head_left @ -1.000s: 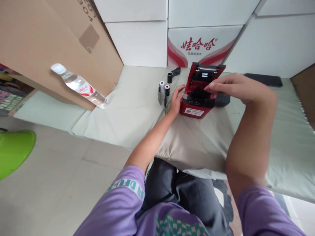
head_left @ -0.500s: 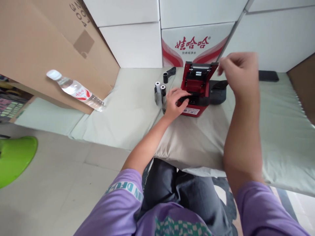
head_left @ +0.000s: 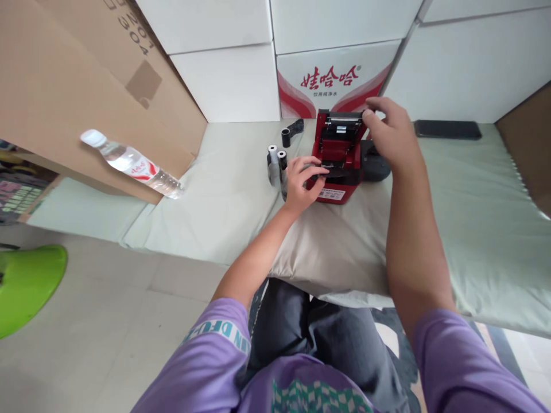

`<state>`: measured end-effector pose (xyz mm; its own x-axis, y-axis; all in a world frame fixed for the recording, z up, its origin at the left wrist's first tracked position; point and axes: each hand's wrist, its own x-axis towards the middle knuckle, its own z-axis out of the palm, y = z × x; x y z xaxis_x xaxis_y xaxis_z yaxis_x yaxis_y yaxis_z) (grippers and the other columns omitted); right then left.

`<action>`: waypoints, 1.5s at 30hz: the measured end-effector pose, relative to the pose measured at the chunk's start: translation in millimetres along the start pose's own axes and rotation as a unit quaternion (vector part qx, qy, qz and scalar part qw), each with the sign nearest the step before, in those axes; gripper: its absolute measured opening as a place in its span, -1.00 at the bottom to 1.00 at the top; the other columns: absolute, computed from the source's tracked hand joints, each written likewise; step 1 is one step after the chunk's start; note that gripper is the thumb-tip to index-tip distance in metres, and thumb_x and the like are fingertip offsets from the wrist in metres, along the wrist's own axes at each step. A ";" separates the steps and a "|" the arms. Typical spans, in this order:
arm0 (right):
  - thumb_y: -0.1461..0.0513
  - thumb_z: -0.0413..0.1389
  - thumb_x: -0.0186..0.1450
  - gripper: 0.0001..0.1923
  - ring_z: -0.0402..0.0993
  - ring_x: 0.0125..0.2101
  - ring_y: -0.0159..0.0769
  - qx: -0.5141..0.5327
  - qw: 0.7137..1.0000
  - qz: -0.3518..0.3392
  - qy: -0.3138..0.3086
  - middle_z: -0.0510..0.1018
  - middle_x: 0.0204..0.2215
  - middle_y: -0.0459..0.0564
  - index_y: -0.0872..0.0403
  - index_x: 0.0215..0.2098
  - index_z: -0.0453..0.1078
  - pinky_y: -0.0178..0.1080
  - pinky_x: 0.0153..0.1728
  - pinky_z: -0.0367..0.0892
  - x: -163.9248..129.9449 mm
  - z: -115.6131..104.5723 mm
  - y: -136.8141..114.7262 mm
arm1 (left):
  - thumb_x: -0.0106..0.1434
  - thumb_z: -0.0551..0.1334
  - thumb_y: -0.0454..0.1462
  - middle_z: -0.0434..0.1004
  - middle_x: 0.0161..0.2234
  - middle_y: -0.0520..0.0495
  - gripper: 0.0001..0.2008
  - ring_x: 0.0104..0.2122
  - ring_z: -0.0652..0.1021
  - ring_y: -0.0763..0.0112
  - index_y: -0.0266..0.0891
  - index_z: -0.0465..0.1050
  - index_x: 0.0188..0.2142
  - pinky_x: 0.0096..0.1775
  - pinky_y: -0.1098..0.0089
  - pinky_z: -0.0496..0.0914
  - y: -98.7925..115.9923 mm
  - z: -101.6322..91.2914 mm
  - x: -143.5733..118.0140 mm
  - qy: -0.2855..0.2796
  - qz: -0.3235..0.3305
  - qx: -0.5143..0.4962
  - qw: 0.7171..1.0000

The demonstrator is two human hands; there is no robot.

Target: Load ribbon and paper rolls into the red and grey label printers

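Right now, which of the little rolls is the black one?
The black roll stands alone farther back, near the white boxes. The two white rolls stand together beside the left hand.

The printer [head_left: 340, 166] under both hands is glossy red plastic with a matt black inner part and a small white paper label on its front. The paper rolls [head_left: 275, 163] just left of it look matt white on black cores. The worktop [head_left: 224, 189] is covered with soft, matt, pale green cloth, wrinkled at the near edge. The bottle [head_left: 131, 163] toward the left edge is clear, shiny plastic. Boxes [head_left: 336, 77] along the far edge are smooth cardboard.
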<state>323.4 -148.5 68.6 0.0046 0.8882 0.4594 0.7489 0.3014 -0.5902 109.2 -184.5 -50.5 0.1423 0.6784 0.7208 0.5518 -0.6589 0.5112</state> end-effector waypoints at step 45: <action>-0.14 0.49 0.20 -0.35 0.80 -0.28 0.06 0.017 0.921 0.237 -0.309 0.78 -0.19 0.13 -0.03 0.11 0.55 -0.02 -0.36 0.68 -10.5 -24.6 14.2 | 0.56 -0.10 0.19 0.53 0.31 -0.19 -0.45 0.37 0.48 0.11 -0.03 0.50 0.04 0.46 -0.03 0.25 -32.6 29.7 -3.2 0.019 -0.076 -0.145 0.986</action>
<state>350.3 -162.1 71.7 -0.0598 0.9470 -0.3156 0.7390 -0.1705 -0.6518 115.2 -155.5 -83.4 0.0409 0.7677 0.6395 0.3059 -0.6189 0.7235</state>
